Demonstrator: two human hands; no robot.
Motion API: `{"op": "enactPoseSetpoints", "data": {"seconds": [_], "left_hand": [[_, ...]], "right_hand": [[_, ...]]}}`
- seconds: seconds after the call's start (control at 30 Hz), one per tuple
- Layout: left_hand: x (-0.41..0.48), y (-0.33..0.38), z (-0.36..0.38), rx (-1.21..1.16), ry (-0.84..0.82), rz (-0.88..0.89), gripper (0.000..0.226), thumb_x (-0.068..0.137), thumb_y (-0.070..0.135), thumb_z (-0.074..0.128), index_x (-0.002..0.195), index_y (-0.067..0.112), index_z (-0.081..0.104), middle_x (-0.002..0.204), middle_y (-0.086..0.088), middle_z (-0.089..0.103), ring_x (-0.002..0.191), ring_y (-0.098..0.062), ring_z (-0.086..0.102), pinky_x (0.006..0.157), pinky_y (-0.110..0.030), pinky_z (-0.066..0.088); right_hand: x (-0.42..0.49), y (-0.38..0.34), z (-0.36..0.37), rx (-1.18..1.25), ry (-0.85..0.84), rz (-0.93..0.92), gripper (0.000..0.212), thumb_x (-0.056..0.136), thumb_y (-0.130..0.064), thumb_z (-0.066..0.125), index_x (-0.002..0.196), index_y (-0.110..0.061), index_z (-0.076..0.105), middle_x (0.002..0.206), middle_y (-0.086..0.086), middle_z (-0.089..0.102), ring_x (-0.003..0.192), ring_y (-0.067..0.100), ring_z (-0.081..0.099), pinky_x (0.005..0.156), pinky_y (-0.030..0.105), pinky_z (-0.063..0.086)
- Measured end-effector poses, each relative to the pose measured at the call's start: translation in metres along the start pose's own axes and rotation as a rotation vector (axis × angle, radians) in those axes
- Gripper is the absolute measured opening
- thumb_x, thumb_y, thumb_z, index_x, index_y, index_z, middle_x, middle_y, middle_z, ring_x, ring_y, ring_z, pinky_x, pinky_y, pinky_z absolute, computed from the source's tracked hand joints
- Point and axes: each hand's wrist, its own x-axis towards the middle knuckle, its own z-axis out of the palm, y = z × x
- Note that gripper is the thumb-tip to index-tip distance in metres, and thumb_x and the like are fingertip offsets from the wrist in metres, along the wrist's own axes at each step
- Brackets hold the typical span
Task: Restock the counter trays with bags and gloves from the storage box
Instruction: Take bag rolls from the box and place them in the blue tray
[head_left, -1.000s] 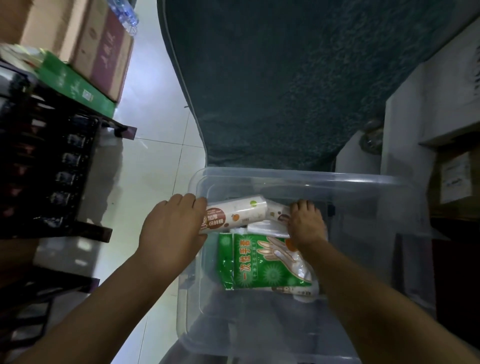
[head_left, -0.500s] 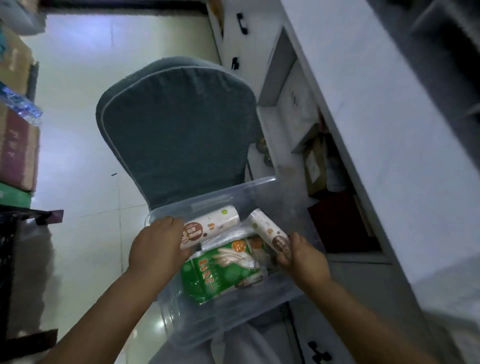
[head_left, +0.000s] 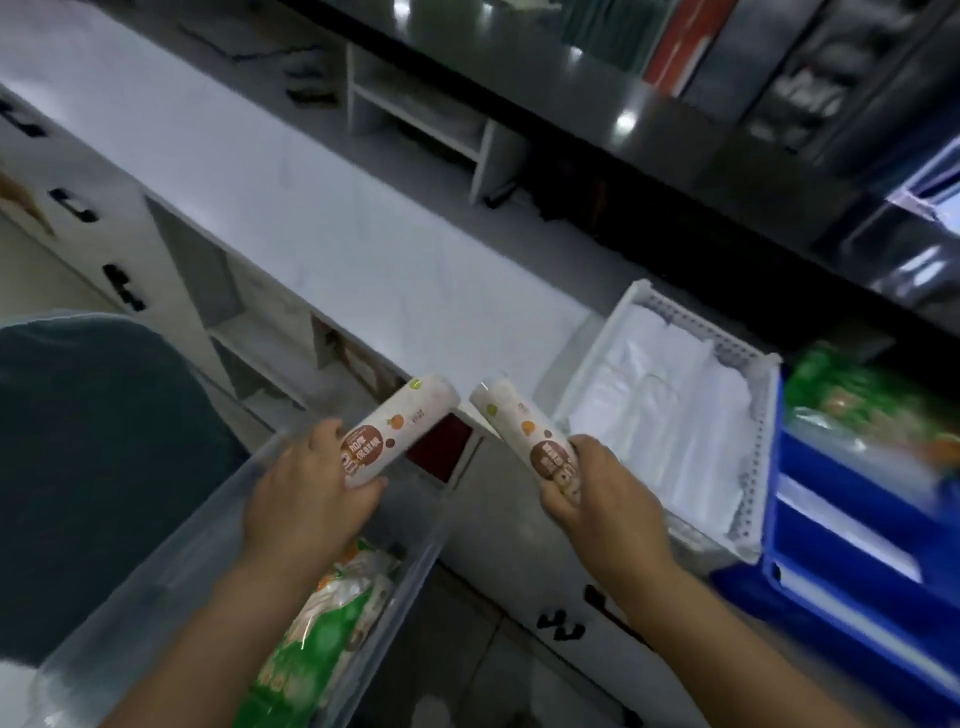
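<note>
My left hand (head_left: 306, 493) grips a white bag roll (head_left: 402, 422) with a brown label, held above the clear storage box (head_left: 171, 566). My right hand (head_left: 597, 499) grips a second, matching bag roll (head_left: 519, 423), tilted the other way, near the counter's front edge. A green glove pack (head_left: 322, 623) lies inside the storage box under my left forearm. On the counter to the right stands a white slotted tray (head_left: 748, 467) lined with white plastic bags. Right of it is a blue tray (head_left: 841, 525) with green glove packs (head_left: 857, 395), blurred.
The white counter (head_left: 291, 208) runs diagonally from upper left to the trays. A small white shelf unit (head_left: 421, 119) stands at its back, under a dark glossy ledge. Drawers with black handles (head_left: 561, 631) sit below the counter. A grey-blue chair back (head_left: 88, 457) is at left.
Both hands lifted the two bag rolls out of the storage box and raised them toward the counter. My view swung up and right, bringing the counter and trays into sight.
</note>
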Motion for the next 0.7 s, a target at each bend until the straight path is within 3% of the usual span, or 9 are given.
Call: {"op": "enactPoseSetpoints", "data": {"seconds": [0.2, 0.37, 0.53, 0.6, 0.7], "left_hand": [[-0.002, 0.124, 0.046, -0.023, -0.121, 0.272, 0.062, 0.065, 0.034, 0.069, 0.119, 0.017, 0.044, 0.098, -0.01, 0.063, 0.087, -0.033, 0.059, 0.062, -0.034, 0.04], [-0.028, 0.234, 0.087, 0.002, -0.24, 0.55, 0.065, 0.068, 0.031, 0.063, 0.126, 0.016, 0.036, 0.108, -0.008, 0.06, 0.094, -0.03, 0.058, 0.068, -0.035, 0.044], [-0.065, 0.345, 0.129, 0.119, -0.363, 0.863, 0.039, 0.071, 0.033, 0.062, 0.102, 0.022, 0.043, 0.099, 0.0, 0.053, 0.087, -0.024, 0.056, 0.06, -0.03, 0.037], [-0.077, 0.381, 0.154, 0.256, -0.375, 1.012, 0.039, 0.074, 0.033, 0.062, 0.106, 0.02, 0.043, 0.104, -0.002, 0.051, 0.091, -0.026, 0.054, 0.062, -0.032, 0.034], [-0.09, 0.419, 0.194, 0.348, -0.413, 1.087, 0.038, 0.076, 0.033, 0.062, 0.107, 0.017, 0.047, 0.109, -0.004, 0.049, 0.098, -0.026, 0.05, 0.065, -0.034, 0.035]], "right_hand": [[-0.052, 0.093, -0.065, -0.06, 0.15, 0.299, 0.027, 0.08, -0.044, 0.055, 0.101, -0.031, 0.044, 0.084, -0.01, 0.054, 0.064, 0.011, 0.051, 0.044, 0.024, 0.032], [-0.108, 0.187, -0.111, -0.039, 0.26, 0.534, 0.025, 0.078, -0.039, 0.057, 0.098, -0.027, 0.047, 0.082, -0.005, 0.058, 0.062, 0.014, 0.052, 0.043, 0.026, 0.031], [-0.157, 0.287, -0.149, -0.004, 0.335, 0.629, 0.023, 0.08, -0.042, 0.055, 0.097, -0.03, 0.044, 0.081, -0.007, 0.057, 0.06, 0.001, 0.05, 0.044, 0.019, 0.029], [-0.171, 0.325, -0.16, -0.013, 0.338, 0.655, 0.026, 0.082, -0.046, 0.054, 0.099, -0.03, 0.042, 0.084, -0.009, 0.056, 0.061, 0.0, 0.051, 0.043, 0.017, 0.032], [-0.182, 0.373, -0.17, -0.021, 0.344, 0.684, 0.033, 0.083, -0.049, 0.057, 0.103, -0.031, 0.039, 0.087, -0.011, 0.052, 0.062, 0.001, 0.052, 0.042, 0.018, 0.038]]}}
